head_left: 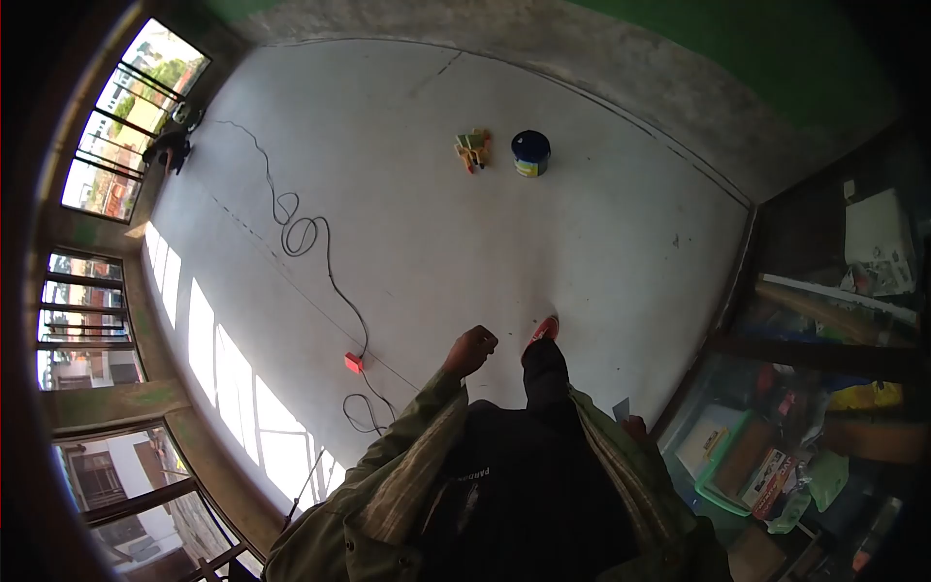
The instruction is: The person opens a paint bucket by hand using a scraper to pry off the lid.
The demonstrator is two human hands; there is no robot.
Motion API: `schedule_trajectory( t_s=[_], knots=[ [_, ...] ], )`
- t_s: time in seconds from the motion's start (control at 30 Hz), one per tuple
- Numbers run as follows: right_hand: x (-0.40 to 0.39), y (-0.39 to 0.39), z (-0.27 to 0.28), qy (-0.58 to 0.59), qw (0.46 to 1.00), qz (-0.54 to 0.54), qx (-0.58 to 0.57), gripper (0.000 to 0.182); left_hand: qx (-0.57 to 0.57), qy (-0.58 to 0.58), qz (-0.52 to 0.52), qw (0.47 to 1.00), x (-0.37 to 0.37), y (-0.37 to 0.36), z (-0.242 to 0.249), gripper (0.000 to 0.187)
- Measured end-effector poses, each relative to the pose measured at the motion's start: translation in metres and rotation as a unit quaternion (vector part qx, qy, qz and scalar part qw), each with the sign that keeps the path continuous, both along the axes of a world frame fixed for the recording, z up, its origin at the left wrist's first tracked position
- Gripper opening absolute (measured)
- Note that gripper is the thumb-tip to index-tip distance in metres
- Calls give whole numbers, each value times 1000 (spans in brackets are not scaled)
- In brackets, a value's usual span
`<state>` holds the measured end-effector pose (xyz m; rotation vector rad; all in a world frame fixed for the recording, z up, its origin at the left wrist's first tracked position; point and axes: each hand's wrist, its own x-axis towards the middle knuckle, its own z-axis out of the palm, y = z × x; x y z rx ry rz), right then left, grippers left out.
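My left hand (pixel 472 350) hangs in front of me over the pale floor, fingers curled in, and nothing shows in it. Low at my right side is my right hand (pixel 635 427), partly hidden by the jacket, closed on a thin flat grey piece (pixel 622 409) that sticks up past the fingers; its kind I cannot tell. One red shoe (pixel 545 330) is forward on the floor. Farther ahead stands a dark blue paint bucket (pixel 530 153) with a yellowish label. Just left of it lies a small pile of yellow and green items (pixel 473 149).
A black cable (pixel 330 267) loops across the floor on the left to a red box (pixel 355 363). Barred windows (pixel 126 121) line the left wall, with a person (pixel 173 150) crouched beside one. Cluttered shelves with a green-rimmed container (pixel 722 475) stand at the right.
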<state>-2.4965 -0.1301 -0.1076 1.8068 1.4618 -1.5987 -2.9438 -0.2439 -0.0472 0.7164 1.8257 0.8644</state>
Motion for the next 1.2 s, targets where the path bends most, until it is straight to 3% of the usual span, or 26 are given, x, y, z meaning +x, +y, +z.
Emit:
schedule_trajectory(
  t_s=[0.07, 0.1, 0.2, 0.3, 0.5, 0.67, 0.73, 0.87, 0.93, 1.03, 1.07, 1.1, 1.17, 1.2],
  knots=[
    [-40, 55, 14, -23, 999, 35, -5, 26, -57, 16, -16, 998, -16, 48, 9, 26],
    [-43, 82, -25, 27, 997, -66, -23, 24, -64, 12, -16, 998, -23, 68, 9, 26],
    [-105, 191, -19, 64, 995, -62, 45, 25, -5, 101, -41, 994, -57, 134, 15, 28],
    [-175, 295, -1, 110, 992, -54, 42, 26, -3, 102, -12, 995, -98, 197, 6, 26],
    [-302, 448, 11, 133, 988, -4, 75, 24, -46, 93, 5, 995, -191, 332, -51, 28],
    [-404, 548, -11, 74, 988, 79, 107, 26, -83, 168, -13, 982, -268, 455, -147, 25],
    [-440, 584, -40, 75, 986, 96, 118, 27, -82, 225, -22, 971, -292, 496, -187, 23],
    [-494, 654, -153, 133, 954, 177, 200, 25, -117, 177, 3, 977, -337, 584, -264, 26],
    [-529, 684, -196, 136, 960, 169, 178, 25, -43, 260, 2, 965, -345, 616, -315, 28],
    [-572, 723, -284, 146, 947, 219, 184, 25, -34, 332, -4, 943, -357, 669, -389, 36],
    [-586, 734, -299, 121, 969, 183, 110, 24, -43, 335, -3, 941, -358, 684, -413, 47],
    [-593, 744, -328, 121, 969, 181, 113, 24, -40, 336, -4, 941, -361, 699, -439, 47],
    [-603, 754, -378, 193, 920, 261, 219, 23, -19, 482, 11, 876, -361, 714, -482, 56],
    [-607, 757, -394, 193, 921, 260, 218, 23, -20, 482, 10, 876, -362, 718, -499, 56]
  ],
)
